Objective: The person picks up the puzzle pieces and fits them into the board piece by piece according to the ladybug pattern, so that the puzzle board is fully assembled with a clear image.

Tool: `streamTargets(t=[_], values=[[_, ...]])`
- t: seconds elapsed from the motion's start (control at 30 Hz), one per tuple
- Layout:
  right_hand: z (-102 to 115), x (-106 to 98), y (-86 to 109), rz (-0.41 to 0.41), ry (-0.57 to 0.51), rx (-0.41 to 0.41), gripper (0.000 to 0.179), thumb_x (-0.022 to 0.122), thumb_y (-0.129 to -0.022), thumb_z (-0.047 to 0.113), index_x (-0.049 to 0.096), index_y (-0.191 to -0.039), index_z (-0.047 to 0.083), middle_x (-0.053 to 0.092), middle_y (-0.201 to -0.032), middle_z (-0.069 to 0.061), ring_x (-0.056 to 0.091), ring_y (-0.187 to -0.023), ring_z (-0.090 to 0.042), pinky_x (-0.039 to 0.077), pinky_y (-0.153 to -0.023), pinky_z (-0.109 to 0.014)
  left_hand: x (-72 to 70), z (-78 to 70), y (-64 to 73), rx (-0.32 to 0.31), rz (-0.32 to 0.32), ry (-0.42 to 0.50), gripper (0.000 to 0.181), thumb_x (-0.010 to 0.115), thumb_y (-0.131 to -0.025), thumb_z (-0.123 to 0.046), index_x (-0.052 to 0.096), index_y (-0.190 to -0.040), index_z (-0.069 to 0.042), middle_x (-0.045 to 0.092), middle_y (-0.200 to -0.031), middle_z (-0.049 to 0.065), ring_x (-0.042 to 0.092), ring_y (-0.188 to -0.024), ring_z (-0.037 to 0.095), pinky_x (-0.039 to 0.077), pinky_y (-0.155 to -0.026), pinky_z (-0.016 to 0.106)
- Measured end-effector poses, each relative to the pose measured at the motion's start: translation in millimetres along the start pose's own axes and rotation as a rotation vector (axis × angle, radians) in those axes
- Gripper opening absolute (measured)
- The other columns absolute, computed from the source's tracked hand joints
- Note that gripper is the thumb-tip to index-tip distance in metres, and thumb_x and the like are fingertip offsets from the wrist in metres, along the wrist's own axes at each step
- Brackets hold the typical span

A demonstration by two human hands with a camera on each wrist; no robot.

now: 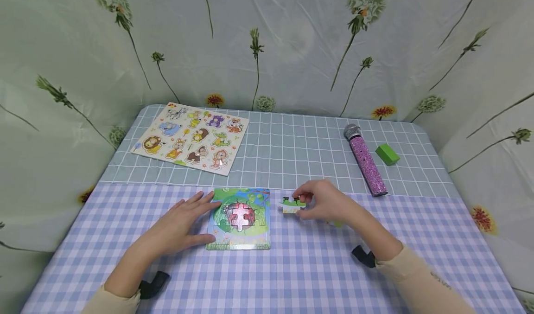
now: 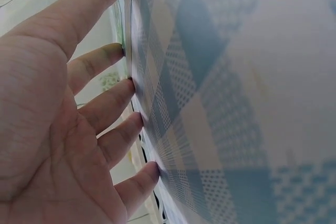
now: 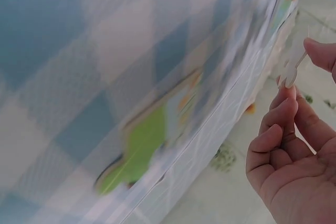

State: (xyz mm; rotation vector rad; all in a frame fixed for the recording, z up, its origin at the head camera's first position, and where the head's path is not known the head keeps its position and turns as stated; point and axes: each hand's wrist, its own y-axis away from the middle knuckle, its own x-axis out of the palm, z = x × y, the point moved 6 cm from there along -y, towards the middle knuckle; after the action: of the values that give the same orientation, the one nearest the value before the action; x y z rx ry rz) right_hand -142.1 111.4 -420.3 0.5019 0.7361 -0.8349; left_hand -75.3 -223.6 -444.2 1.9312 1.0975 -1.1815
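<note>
A square ladybug jigsaw puzzle lies on the checked cloth, with a pale gap in the ladybug's middle. At its left edge, my left hand rests with straight, spread fingers, thumb and forefinger touching the board. My right hand pinches a green and white puzzle piece between thumb and fingers, just right of the board. In the right wrist view this held piece is seen nearly edge-on. Below that hand, a loose green puzzle piece lies on the cloth, mostly hidden by the hand in the head view.
Behind the board on the left lies an animal peg-style puzzle board. A glittery pink microphone and a green block lie at the back right. A flowered curtain hangs behind the table.
</note>
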Motion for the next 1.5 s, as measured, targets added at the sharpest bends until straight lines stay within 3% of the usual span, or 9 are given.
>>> streamTargets(t=[0.5, 0.7, 0.93, 1.17, 1.5], values=[[43.2, 30.6, -1.0, 0.017, -0.028, -0.129, 0.031, 0.086, -0.083, 0.013, 0.079, -0.112, 0.004, 0.073, -0.094, 0.006, 0.06, -0.084, -0.006, 0.056, -0.078, -0.021, 0.0, -2.9, -1.8, -0.009, -0.003, -0.025, 0.079, 0.082, -0.091, -0.054, 0.055, -0.159, -0.025, 0.042, -0.172, 0.01, 0.037, -0.159, 0.046, 0.033, -0.118, 0.08], [62.1, 48.2, -4.0, 0.041, 0.014, -0.182, 0.03, 0.086, -0.083, 0.013, 0.079, -0.111, 0.003, 0.072, -0.092, 0.004, 0.059, -0.082, -0.004, 0.056, -0.077, -0.019, 0.4, -1.6, -2.6, -0.002, -0.009, -0.033, 0.08, 0.081, -0.091, -0.056, 0.054, -0.159, -0.025, 0.042, -0.172, 0.009, 0.037, -0.159, 0.045, 0.033, -0.118, 0.08], [75.1, 67.2, -10.4, 0.09, 0.024, -0.178, 0.033, 0.085, -0.083, 0.011, 0.08, -0.116, 0.004, 0.074, -0.093, 0.003, 0.06, -0.083, -0.003, 0.054, -0.078, -0.017, 1.7, 0.4, -2.0, -0.003, -0.005, -0.032, 0.079, 0.08, -0.091, -0.057, 0.054, -0.159, -0.026, 0.043, -0.172, 0.01, 0.037, -0.159, 0.045, 0.033, -0.118, 0.08], [87.9, 78.5, -17.6, 0.079, 0.08, -0.241, 0.024, 0.085, -0.082, 0.012, 0.08, -0.105, 0.006, 0.069, -0.084, 0.003, 0.053, -0.078, -0.002, 0.049, -0.074, -0.015, 1.6, 0.6, -3.2, -0.002, -0.005, -0.035, 0.079, 0.08, -0.091, -0.057, 0.055, -0.159, -0.026, 0.043, -0.172, 0.009, 0.037, -0.159, 0.045, 0.034, -0.118, 0.079], [92.5, 88.4, -26.9, 0.101, 0.064, -0.19, 0.024, 0.086, -0.083, 0.011, 0.08, -0.105, 0.006, 0.066, -0.081, 0.002, 0.051, -0.075, -0.004, 0.046, -0.069, -0.015, 1.7, 0.9, -3.2, -0.002, -0.006, -0.029, 0.079, 0.081, -0.091, -0.056, 0.055, -0.159, -0.026, 0.042, -0.172, 0.009, 0.037, -0.159, 0.045, 0.034, -0.118, 0.08]])
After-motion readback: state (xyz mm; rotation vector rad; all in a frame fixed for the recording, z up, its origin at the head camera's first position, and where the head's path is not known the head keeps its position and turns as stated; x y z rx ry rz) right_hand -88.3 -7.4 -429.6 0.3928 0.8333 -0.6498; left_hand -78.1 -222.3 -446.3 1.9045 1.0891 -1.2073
